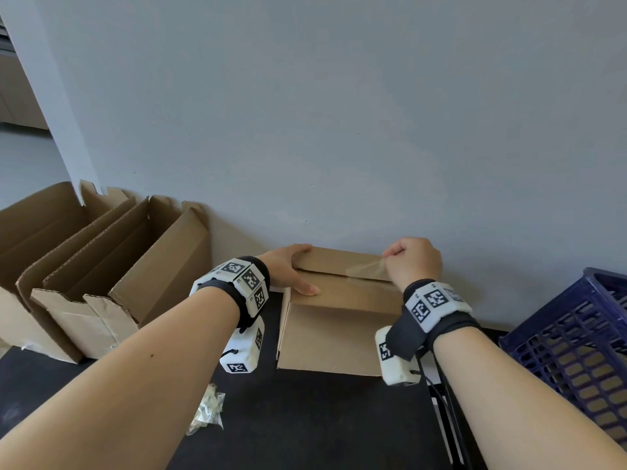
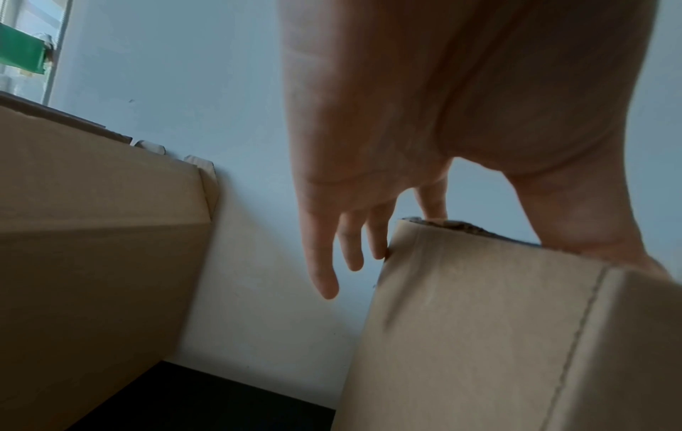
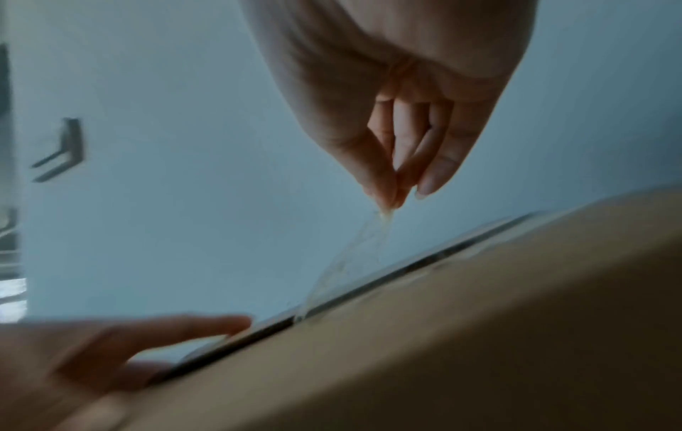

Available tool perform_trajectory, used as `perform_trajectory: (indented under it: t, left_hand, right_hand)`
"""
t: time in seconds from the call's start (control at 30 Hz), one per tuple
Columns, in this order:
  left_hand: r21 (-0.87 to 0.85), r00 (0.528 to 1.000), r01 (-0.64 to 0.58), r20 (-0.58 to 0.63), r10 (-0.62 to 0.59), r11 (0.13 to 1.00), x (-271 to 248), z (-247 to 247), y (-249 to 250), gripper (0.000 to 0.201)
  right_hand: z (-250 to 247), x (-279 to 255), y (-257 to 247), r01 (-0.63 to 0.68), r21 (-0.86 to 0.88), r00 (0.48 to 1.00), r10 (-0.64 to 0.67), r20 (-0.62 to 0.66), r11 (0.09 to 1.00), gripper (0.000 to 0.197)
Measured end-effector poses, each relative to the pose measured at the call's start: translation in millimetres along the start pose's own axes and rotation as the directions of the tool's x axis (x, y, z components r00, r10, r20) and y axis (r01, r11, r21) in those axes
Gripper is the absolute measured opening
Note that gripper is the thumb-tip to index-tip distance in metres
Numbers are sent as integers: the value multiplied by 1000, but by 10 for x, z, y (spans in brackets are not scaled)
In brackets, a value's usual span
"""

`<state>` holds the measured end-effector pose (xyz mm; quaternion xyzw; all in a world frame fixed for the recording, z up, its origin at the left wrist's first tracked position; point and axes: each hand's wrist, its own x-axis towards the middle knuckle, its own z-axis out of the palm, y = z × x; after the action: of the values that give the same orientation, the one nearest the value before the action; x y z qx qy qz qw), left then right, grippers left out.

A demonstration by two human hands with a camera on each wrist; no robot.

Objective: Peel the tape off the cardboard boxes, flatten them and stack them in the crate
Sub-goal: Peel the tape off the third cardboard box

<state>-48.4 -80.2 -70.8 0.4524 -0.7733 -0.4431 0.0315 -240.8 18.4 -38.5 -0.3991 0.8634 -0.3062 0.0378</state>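
Closed cardboard box [image 1: 339, 320]: plain tan-brown, unprinted. Tape [image 1: 368, 268] along its top seam: clear, faintly yellowish sheen. Opened boxes [image 1: 101, 266] at left: same tan (corrugated edges show paler). Crate [image 1: 573, 347]: dark navy blue, lattice of small openings. Tabletop [image 1: 305, 418]: matte black. Wall [image 1: 339, 113]: pale blue-grey. Wrist bands [image 1: 242, 283]: white blocks with black square-code markers, black straps.

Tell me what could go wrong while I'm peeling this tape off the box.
The tape, pinched only at its tip by the right hand, is stretched thin and might tear, leaving a strip on the seam. The left hand steadies just one corner of the box, so a hard pull could tip it.
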Motion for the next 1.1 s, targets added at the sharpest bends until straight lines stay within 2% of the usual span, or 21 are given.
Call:
perform_trajectory:
  t: [0.1, 0.2, 0.27, 0.37, 0.43, 0.67, 0.73, 0.8, 0.9, 0.93, 1.03, 1.1]
  left_hand:
    - [2, 1000, 10, -3, -10, 1000, -6, 9, 12, 95]
    - [14, 1000, 14, -1, -14, 1000, 2, 8, 45, 95]
    - [16, 1000, 22, 5, -22, 1000, 2, 7, 50, 95]
    - [5, 1000, 25, 2, -25, 1000, 7, 14, 45, 95]
    - [8, 1000, 26, -2, -26, 1000, 13, 22, 45, 96]
    - [14, 999, 37, -4, -37, 999, 22, 22, 46, 97]
    - [19, 999, 36, -10, -36, 999, 16, 28, 46, 97]
    - [20, 999, 34, -19, -33, 999, 13, 39, 40, 97]
    - [18, 999, 28, -29, -28, 999, -5, 49, 40, 97]
    - [23, 999, 27, -32, -26, 999, -18, 50, 42, 96]
    - [93, 999, 17, -52, -12, 996, -47, 48, 96, 96]
    - [227, 996, -10, -84, 29, 974, -30, 47, 198, 94]
  right_hand:
    - [-175, 95, 119, -68, 7, 995, 68, -70, 998, 26]
    - [-136, 100, 49, 5, 21, 998, -3, -66, 1000, 24]
    - [-12, 50, -48, 99, 21, 995, -99, -2, 995, 24]
    - [145, -76, -148, 219, -34, 962, -210, 172, 975, 25]
    - [157, -146, -182, 253, -93, 940, -222, 260, 963, 24]
    - [93, -182, -213, 293, -171, 901, -212, 378, 941, 23]
    - [170, -204, -230, 309, -191, 897, -219, 385, 932, 33]
    - [287, -230, -211, 307, -192, 906, -225, 359, 932, 36]
    - [378, -240, -177, 292, -188, 938, -243, 246, 938, 15]
    - [362, -231, -161, 273, -165, 946, -233, 226, 948, 14]
    - [248, -149, -80, 129, -27, 965, -119, 235, 991, 16]
    - [177, -104, -23, 27, 102, 960, -54, 274, 994, 7]
